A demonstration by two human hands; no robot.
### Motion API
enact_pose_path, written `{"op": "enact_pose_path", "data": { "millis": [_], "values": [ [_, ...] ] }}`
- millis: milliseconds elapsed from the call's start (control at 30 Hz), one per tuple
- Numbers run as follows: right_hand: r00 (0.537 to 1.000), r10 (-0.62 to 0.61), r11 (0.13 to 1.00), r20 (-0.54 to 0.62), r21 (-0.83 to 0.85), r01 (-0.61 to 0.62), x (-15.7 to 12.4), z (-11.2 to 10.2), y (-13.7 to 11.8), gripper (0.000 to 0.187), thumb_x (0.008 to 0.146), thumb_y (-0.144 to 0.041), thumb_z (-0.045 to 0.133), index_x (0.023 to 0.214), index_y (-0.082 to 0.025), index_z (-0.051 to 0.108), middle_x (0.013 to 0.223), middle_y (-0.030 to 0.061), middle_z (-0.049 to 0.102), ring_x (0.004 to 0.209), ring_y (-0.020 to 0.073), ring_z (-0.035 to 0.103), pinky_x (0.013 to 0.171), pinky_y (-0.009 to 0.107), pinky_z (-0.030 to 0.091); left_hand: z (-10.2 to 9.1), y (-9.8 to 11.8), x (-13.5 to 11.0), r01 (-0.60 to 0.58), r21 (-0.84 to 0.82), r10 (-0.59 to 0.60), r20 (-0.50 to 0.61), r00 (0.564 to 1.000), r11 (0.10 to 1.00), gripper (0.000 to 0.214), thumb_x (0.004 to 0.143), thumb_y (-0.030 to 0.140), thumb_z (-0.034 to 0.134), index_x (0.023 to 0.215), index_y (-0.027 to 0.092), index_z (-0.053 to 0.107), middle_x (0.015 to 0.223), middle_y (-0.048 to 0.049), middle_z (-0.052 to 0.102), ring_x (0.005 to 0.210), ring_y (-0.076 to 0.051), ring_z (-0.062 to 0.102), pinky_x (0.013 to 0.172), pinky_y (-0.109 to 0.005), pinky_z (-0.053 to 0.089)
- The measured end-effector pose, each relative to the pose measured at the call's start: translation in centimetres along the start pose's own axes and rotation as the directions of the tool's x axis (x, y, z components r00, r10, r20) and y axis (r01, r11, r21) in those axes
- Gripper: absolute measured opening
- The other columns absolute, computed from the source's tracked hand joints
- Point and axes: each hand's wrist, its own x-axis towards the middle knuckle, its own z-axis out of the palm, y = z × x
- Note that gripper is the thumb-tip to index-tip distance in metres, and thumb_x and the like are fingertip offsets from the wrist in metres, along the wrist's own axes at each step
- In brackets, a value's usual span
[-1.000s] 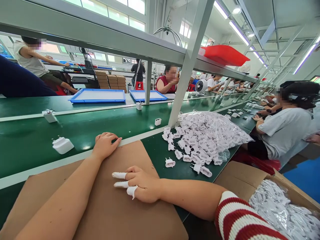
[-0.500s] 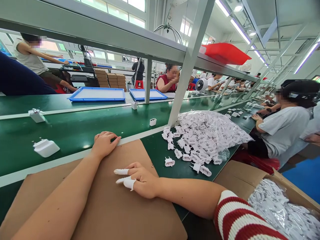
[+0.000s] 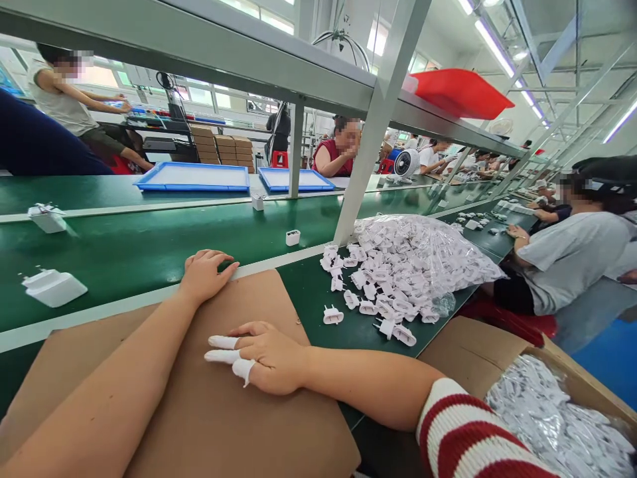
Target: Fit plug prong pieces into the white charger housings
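My left hand (image 3: 206, 275) lies at the far edge of a sheet of brown cardboard (image 3: 239, 431), beside the white rail of the green belt. Its fingers are loosely stretched and hold nothing. Lower down, my right hand (image 3: 276, 358) rests on the cardboard, fingers extended, white finger cots (image 3: 223, 356) on several of them. Nothing is in it. To the right of the hands, loose white plug covers with pins (image 3: 333, 315) lie on the green table. On the belt sit a large white plug adapter (image 3: 54, 287), a white casing with wires (image 3: 47, 218) and a smaller white casing (image 3: 293, 237).
A clear bag of white plug parts (image 3: 423, 255) lies behind the loose ones. A carton (image 3: 590, 368) with more bagged parts stands at lower right. A slanted metal post (image 3: 365, 153) rises by the belt. Blue-rimmed trays (image 3: 194, 178) lie beyond. A co-worker (image 3: 587, 232) sits at right.
The adapter and casings on the belt have moved left. My right hand has shifted slightly left over the cardboard; my left hand stays near the same spot. The view has tilted a little.
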Motion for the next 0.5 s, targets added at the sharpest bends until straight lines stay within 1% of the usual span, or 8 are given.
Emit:
{"op": "enact_pose_path", "data": {
  "millis": [100,200,300,400,500],
  "values": [
    [1.0,-0.005,1.0,0.005,-0.021,0.005,0.0,-0.1,-0.3,0.038,0.1,-0.021,0.042,0.129,-0.029,0.067,0.146,-0.0014,0.06,0.146,0.0182,0.039,0.123,0.039,0.022,0.0,0.0,0.0,0.003,0.036,-0.005,0.04,0.999,0.999,0.047,0.095,0.053,0.045,0.117,0.021,0.07,0.132,-0.0093,0.065,0.136,-0.031,0.043,0.113,-0.047,0.027],
    [1.0,-0.022,0.998,0.014,-0.05,0.023,0.2,-0.1,-0.3,0.036,0.099,-0.021,0.045,0.124,-0.029,0.069,0.14,-0.0009,0.065,0.145,0.0192,0.042,0.123,0.042,0.023,-0.2,0.0,0.1,0.016,0.062,-0.02,0.062,0.998,0.998,0.051,0.097,0.055,0.044,0.126,0.019,0.066,0.137,-0.0112,0.061,0.137,-0.033,0.039,0.113,-0.05,0.027],
    [0.999,-0.044,0.994,0.015,-0.096,0.045,0.5,0.0,-0.2,0.032,0.097,-0.022,0.049,0.119,-0.026,0.071,0.134,0.001,0.069,0.144,0.02,0.044,0.123,0.041,0.025,-0.3,0.0,0.2,0.044,0.091,-0.049,0.055,0.997,0.995,0.053,0.097,0.054,0.044,0.129,0.017,0.064,0.142,-0.013,0.058,0.138,-0.034,0.038,0.114,-0.052,0.026],
    [0.997,-0.071,0.983,0.018,-0.166,0.073,0.9,0.0,0.1,0.03,0.098,-0.025,0.048,0.116,-0.023,0.072,0.139,0.0014,0.066,0.143,0.0199,0.045,0.121,0.037,0.028,-0.5,0.1,0.4,0.069,0.127,-0.074,0.029,0.997,0.989,0.053,0.097,0.054,0.043,0.13,0.017,0.063,0.143,-0.0136,0.056,0.138,-0.034,0.038,0.114,-0.052,0.027],
    [0.992,-0.105,0.964,0.072,-0.239,0.12,1.3,-0.2,0.3,0.029,0.099,-0.031,0.048,0.103,-0.022,0.076,0.136,0.0012,0.068,0.144,0.0216,0.045,0.121,0.036,0.03,-0.7,0.6,0.4,0.066,0.162,-0.069,0.017,0.997,0.985,0.054,0.096,0.053,0.043,0.13,0.016,0.062,0.145,-0.015,0.055,0.139,-0.035,0.036,0.115,-0.054,0.026]
  ]
}}
